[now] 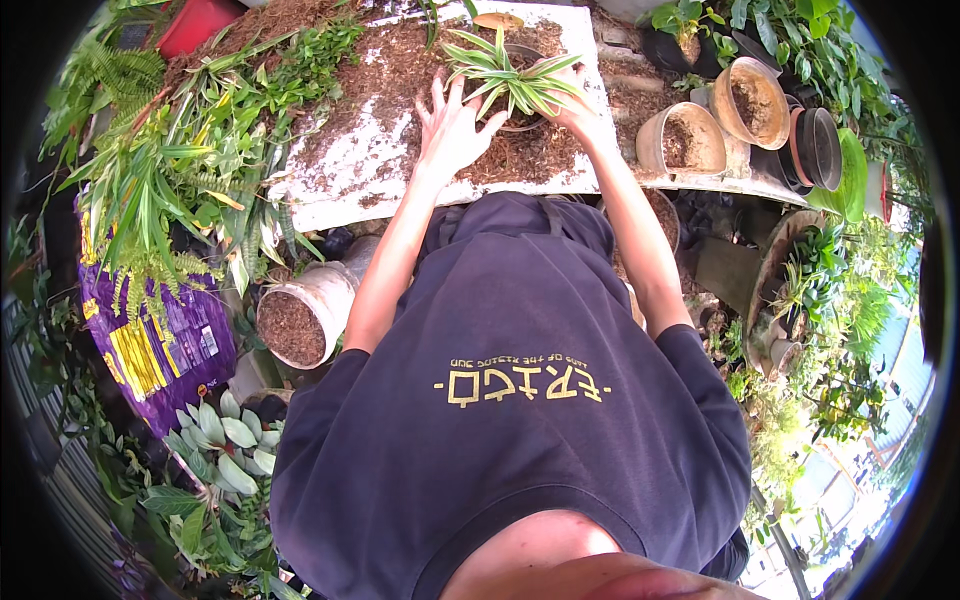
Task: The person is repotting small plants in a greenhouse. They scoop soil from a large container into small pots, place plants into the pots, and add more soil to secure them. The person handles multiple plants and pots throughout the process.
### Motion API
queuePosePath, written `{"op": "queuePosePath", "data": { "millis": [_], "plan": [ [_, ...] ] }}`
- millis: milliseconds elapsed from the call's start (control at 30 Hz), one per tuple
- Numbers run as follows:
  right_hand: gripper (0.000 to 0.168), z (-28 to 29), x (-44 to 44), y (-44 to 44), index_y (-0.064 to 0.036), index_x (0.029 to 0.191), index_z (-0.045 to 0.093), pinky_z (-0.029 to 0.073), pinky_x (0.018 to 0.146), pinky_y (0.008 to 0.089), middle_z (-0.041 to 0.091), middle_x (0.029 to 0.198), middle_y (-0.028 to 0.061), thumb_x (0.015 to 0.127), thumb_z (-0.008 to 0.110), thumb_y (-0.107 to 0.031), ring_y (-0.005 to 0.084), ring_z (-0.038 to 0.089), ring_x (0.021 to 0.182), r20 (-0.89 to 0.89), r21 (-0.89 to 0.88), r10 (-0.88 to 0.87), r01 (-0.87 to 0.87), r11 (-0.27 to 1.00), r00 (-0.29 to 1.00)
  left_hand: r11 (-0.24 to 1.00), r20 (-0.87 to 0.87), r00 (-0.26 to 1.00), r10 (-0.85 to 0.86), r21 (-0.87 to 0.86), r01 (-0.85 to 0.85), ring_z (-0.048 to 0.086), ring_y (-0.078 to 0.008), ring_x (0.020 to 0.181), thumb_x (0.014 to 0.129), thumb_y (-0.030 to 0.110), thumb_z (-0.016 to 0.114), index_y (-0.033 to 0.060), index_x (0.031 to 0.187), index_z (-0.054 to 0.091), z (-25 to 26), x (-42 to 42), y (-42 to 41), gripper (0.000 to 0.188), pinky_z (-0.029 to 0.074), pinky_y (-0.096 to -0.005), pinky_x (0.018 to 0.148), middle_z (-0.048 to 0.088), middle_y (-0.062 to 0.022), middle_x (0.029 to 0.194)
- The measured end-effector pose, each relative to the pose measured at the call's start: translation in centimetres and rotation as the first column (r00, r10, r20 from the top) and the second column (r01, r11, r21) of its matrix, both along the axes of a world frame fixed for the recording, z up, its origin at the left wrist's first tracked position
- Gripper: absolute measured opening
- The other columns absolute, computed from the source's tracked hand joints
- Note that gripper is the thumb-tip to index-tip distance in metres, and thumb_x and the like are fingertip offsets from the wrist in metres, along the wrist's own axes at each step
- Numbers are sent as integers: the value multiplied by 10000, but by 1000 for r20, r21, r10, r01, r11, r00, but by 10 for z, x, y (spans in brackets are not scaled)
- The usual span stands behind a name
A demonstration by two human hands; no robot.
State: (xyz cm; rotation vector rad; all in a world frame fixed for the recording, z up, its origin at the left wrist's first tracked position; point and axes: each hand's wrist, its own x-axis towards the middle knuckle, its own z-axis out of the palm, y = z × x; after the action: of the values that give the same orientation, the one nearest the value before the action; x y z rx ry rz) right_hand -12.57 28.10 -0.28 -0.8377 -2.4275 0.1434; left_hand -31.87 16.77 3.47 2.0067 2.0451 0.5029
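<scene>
A spider plant with green and cream striped leaves point(517, 79) stands in a round pot point(523, 126), whose rim shows in part beneath the foliage. My left hand point(455, 127) is at the plant's left side, its fingers spread and the fingertips near the leaves and the loose growing medium. At the right side, my right hand point(570, 97) reaches in among the leaves, and its fingers are partly hidden by them. Brown fibrous potting medium point(375, 97) lies scattered around the pot on the white board point(330, 206).
Leafy cuttings point(247, 105) are heaped at the left of the board. Used plastic pots point(682, 142) and stacked black pots point(817, 150) stand at the right. A filled pot point(292, 326) lies tilted below, near a purple sack point(165, 345). A red container point(196, 28) is at the back left.
</scene>
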Motion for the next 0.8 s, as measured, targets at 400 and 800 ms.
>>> {"op": "queuePosePath", "data": {
  "millis": [400, 800],
  "plan": [
    [245, 4, 2, 6, -48, 988, 552, 398, 780, 542, 568, 948, 210, 896, 494, -268, 354, 555, 919, 253, -114, -117, 150, 982, 960, 994, 120, 992, -40, 107, 27, 246, -439, 1367, 755, 277, 780, 94, 949, 738, -23, -7, 46, 270, 206, -787, 1000, 416, -168, 1411],
    [276, 10, 22, 2, -120, 1041, 689, 434, 949, 432, 647, 1141, 72, 835, 653, -299, 252, 568, 1110, 113, -232, -171, 194, 953, 979, 998, 213, 976, 54, -19, -52, 203, -459, 1406, 751, 420, 783, 184, 1109, 715, -16, -23, 35, 434, 126, -752, 1056, 420, -155, 1461]
  ]
}}
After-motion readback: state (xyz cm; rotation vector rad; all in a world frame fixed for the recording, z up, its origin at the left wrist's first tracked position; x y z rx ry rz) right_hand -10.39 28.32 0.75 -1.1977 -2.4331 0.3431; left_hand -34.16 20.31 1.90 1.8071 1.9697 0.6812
